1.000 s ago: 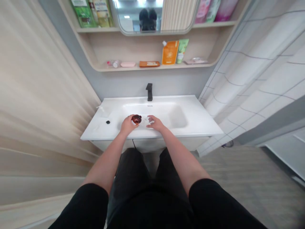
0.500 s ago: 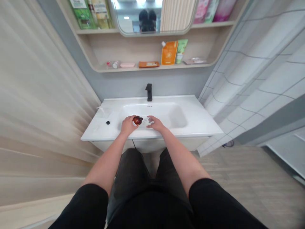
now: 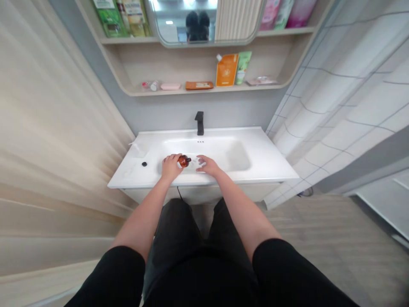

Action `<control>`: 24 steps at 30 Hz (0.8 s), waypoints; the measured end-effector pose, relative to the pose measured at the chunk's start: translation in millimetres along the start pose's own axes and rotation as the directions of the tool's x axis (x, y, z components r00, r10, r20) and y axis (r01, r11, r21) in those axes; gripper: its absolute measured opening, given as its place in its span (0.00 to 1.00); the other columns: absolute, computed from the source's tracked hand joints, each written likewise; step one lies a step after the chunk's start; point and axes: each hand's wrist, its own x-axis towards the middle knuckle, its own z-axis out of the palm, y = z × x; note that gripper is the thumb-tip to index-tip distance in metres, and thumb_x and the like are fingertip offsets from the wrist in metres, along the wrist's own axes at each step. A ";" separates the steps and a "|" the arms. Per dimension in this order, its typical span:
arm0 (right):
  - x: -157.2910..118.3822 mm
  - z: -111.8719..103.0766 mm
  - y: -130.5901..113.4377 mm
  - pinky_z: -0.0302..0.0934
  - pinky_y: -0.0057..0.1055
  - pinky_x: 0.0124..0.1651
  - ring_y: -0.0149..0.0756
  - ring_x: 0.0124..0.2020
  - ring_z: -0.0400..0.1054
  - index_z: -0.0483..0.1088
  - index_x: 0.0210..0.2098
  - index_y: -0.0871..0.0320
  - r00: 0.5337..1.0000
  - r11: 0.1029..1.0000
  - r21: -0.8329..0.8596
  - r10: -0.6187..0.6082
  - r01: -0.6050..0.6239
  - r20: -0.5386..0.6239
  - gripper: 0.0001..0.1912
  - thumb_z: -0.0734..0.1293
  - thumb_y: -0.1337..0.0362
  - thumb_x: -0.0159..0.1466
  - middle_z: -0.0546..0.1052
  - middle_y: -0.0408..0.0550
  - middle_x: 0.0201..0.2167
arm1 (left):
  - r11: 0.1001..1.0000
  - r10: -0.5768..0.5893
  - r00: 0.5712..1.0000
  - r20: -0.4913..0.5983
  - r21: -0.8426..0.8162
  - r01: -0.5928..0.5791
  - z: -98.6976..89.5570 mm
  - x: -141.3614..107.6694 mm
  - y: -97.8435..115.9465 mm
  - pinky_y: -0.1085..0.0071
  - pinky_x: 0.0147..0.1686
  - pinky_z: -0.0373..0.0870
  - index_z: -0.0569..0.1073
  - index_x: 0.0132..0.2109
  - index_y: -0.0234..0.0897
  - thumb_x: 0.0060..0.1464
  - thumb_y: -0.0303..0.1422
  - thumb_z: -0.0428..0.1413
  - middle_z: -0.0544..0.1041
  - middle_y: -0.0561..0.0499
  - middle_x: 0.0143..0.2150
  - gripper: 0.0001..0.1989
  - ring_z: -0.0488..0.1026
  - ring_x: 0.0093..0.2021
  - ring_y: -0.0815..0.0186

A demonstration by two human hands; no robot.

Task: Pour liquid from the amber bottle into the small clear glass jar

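My left hand [image 3: 171, 166] is wrapped round an amber bottle [image 3: 183, 161], held over the front of the white sink [image 3: 238, 155]. The bottle is tipped over, its dark neck pointing right. Opposite it, my right hand [image 3: 209, 165] has its fingers curled round a small clear container [image 3: 196, 163], whose exact kind I cannot make out. The bottle's neck is close to the container; whether they touch is unclear. A round black cap [image 3: 144, 164] lies on the left part of the counter, near a clear piece with a white pump nozzle [image 3: 136, 147].
A black faucet [image 3: 200, 123] rises behind the sink. Above it, a wall shelf [image 3: 166, 92] carries an orange pouch [image 3: 227, 70], a green tube [image 3: 243, 68] and several small items, below a mirror [image 3: 185, 32]. A beige curtain [image 3: 57, 128] hangs at left.
The amber bottle in my left hand has shifted very slightly left and seems to lean a little more to the right. My right hand stays almost still.
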 end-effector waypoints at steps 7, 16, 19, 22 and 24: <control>0.4 1.2 -0.6 0.73 0.41 0.58 0.42 0.48 0.78 0.78 0.63 0.49 1.000 1.000 0.010 0.023 -0.023 -0.008 0.45 0.86 0.67 0.47 0.84 0.47 0.49 | 1.000 0.003 1.000 0.003 0.022 -0.003 -1.2 -0.9 1.9 0.47 0.67 0.64 0.75 0.70 0.47 0.55 0.32 0.67 0.79 0.40 0.65 0.35 0.73 0.64 0.42; -0.8 0.5 -3.1 0.71 0.42 0.60 0.42 0.48 0.78 0.77 0.65 0.51 0.999 0.999 0.005 0.037 -0.037 -0.003 0.46 0.86 0.67 0.47 0.83 0.48 0.50 | 1.000 0.016 1.000 -0.013 0.022 -0.016 -1.9 -3.0 3.7 0.44 0.71 0.59 0.75 0.70 0.47 0.56 0.30 0.64 0.79 0.40 0.66 0.35 0.71 0.66 0.42; -1.2 -0.1 -4.9 0.71 0.42 0.60 0.43 0.48 0.78 0.77 0.65 0.52 0.999 0.999 -0.003 0.047 -0.047 -0.004 0.46 0.86 0.66 0.47 0.83 0.48 0.50 | 1.000 0.018 1.000 -0.019 0.024 -0.018 -2.6 -3.6 4.4 0.43 0.72 0.59 0.74 0.70 0.47 0.56 0.29 0.63 0.79 0.40 0.66 0.35 0.71 0.66 0.42; -1.3 -0.2 -5.4 0.71 0.41 0.60 0.43 0.48 0.78 0.77 0.65 0.52 0.999 0.999 -0.010 0.049 -0.049 -0.004 0.46 0.86 0.67 0.46 0.83 0.48 0.49 | 0.999 0.013 1.000 -0.016 0.038 -0.013 -2.7 -3.4 4.8 0.43 0.71 0.59 0.75 0.70 0.47 0.56 0.29 0.62 0.79 0.41 0.66 0.34 0.71 0.66 0.42; -1.3 -0.1 -4.8 0.72 0.42 0.60 0.43 0.48 0.78 0.78 0.65 0.51 0.999 0.999 -0.012 0.044 -0.044 -0.004 0.46 0.86 0.67 0.47 0.83 0.48 0.49 | 0.999 0.015 1.000 -0.020 0.039 -0.014 -2.4 -3.0 4.7 0.43 0.71 0.59 0.75 0.70 0.47 0.56 0.29 0.62 0.79 0.40 0.66 0.34 0.71 0.66 0.41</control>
